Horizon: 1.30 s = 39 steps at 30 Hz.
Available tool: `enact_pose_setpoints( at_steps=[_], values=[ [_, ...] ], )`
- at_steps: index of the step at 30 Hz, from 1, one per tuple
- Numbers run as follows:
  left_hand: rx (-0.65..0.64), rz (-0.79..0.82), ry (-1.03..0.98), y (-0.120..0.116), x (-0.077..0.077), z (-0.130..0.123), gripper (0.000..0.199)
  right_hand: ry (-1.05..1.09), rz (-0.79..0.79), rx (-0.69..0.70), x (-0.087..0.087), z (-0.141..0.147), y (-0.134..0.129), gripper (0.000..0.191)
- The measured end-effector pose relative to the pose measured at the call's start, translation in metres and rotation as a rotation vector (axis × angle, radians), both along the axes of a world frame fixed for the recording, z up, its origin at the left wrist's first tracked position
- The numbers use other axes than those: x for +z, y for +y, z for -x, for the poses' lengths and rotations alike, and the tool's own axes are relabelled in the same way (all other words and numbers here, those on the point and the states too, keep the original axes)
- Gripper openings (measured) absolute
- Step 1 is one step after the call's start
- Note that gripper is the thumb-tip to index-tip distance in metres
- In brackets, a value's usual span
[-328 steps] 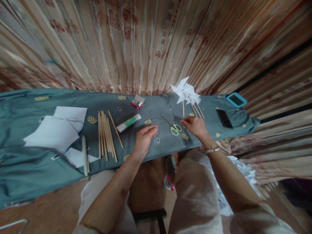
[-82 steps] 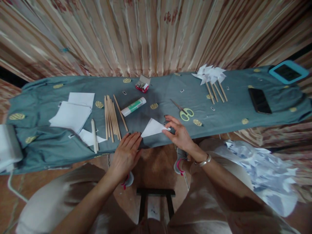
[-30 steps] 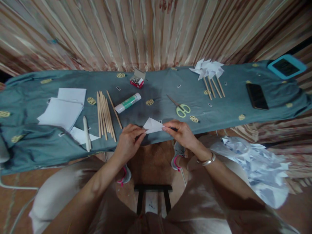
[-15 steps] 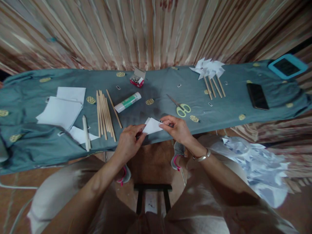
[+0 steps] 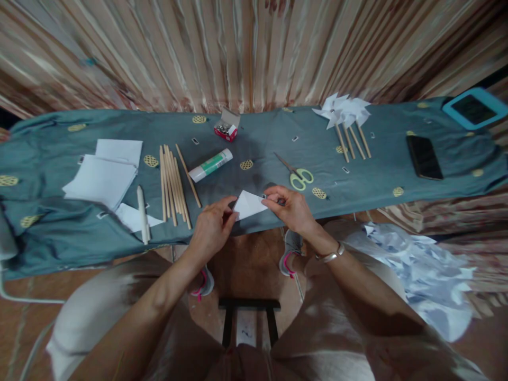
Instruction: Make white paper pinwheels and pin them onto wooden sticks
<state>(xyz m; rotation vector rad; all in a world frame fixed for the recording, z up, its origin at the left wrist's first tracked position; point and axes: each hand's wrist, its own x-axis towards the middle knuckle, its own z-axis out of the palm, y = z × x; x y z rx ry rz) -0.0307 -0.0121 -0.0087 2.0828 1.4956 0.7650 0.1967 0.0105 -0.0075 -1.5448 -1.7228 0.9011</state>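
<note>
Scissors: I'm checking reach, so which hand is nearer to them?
Right. The right hand, pinching the folded paper, is just on the near side of the scissors; the left hand, also on the paper, is farther off, to their left.

One folded paper [image 5: 249,205], one glue stick [image 5: 210,165], one pair of scissors [image 5: 300,179], one phone [image 5: 424,157], one box [image 5: 226,132], four pinwheels [image 5: 342,112], two shoes [image 5: 292,245].

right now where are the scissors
In the head view, the scissors lie right of centre on the cloth, just beyond the right hand, between the glue stick and the phone.
</note>
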Motion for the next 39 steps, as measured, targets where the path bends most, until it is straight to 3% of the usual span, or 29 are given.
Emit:
enact_pose_setpoints(
  at_steps=[6, 22, 39],
  values=[
    [-0.037, 0.018, 0.047, 0.0006, 0.0046, -0.0004, 0.032, -0.05, 0.0, -0.022, 0.0022, 0.0017, 0.0007, 0.017],
    [-0.101, -0.121, 0.168, 0.0008, 0.0029, -0.0007, 0.024, -0.098, -0.023, -0.048, 0.0073, 0.0044, 0.0011, 0.011],
    [-0.103, -0.072, 0.191, 0.0014, 0.0044, -0.0022, 0.025, -0.108, 0.006, -0.065, 0.0078, 0.005, 0.0001, 0.012]
  ],
)
